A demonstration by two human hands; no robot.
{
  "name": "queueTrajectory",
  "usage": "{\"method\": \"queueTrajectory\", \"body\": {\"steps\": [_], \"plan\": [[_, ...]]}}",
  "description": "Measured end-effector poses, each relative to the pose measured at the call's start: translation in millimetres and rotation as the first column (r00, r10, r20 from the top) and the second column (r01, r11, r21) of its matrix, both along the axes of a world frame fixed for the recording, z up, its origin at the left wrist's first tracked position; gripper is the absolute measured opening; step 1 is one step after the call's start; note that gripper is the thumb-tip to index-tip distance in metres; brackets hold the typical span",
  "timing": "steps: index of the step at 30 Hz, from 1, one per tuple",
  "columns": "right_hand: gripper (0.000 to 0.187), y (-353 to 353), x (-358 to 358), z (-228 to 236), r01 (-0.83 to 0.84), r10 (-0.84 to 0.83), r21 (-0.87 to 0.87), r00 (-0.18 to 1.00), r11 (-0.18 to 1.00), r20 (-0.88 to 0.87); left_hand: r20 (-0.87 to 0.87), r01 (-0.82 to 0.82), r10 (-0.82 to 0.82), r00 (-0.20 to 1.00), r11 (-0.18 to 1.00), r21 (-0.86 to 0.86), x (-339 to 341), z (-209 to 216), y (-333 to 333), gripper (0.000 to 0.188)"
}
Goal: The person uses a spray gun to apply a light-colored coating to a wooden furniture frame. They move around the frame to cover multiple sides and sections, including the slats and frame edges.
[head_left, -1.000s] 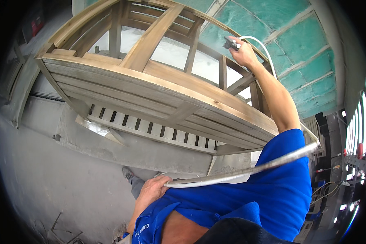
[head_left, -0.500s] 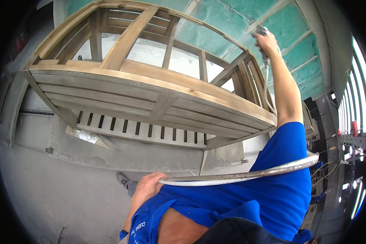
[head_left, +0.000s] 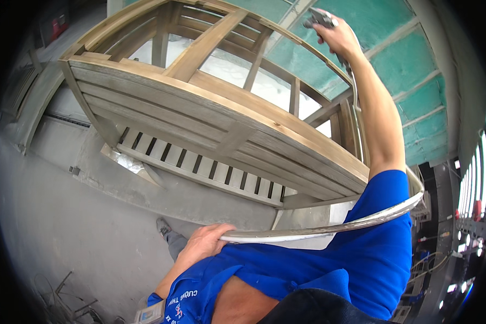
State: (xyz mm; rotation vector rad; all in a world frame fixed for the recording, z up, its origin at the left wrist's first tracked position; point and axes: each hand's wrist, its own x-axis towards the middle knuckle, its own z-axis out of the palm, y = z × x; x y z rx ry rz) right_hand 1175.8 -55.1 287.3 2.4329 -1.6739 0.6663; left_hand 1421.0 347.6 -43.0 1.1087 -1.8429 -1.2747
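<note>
My right hand is raised at the far side and closed around a spray gun, which is above the far rim of a wooden furniture frame. The gun points to the left. Paired hoses, one white and one greyish, curve across in front of my blue shirt and up along my right forearm. At waist height, my left hand is wrapped around their near end. Bare openings show between the frame's top rails, with panelled grey-brown boards on its near side and a slatted shelf below.
Teal sheeting covers the wall behind the frame. A grey floor runs along the near side, with my shoe on it. Thin dark rods and wires lie at the lower left. Coiled hoses hang at the right.
My right hand has moved the spray gun left and upward. A pale mist near the gun has faded. The frame now appears farther right and more tilted; my left hand keeps its grip.
</note>
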Motion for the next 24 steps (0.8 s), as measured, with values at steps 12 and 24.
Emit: {"method": "queueTrajectory", "body": {"steps": [12, 24], "plan": [[0.015, 18, 119, 87, 0.110, 0.017, 0.480, 0.968, 0.871, -0.252, -0.020, 0.107, -0.111, 0.994, 0.983, -0.146, 44, -23, -14, 0.036], [0.043, 135, -90, 27, -0.069, -0.097, 0.557, 0.960, 0.828, 0.264, 0.112, 0.041, -0.040, 0.993, 0.999, -0.010, 34, -2, -12, 0.027]]}}
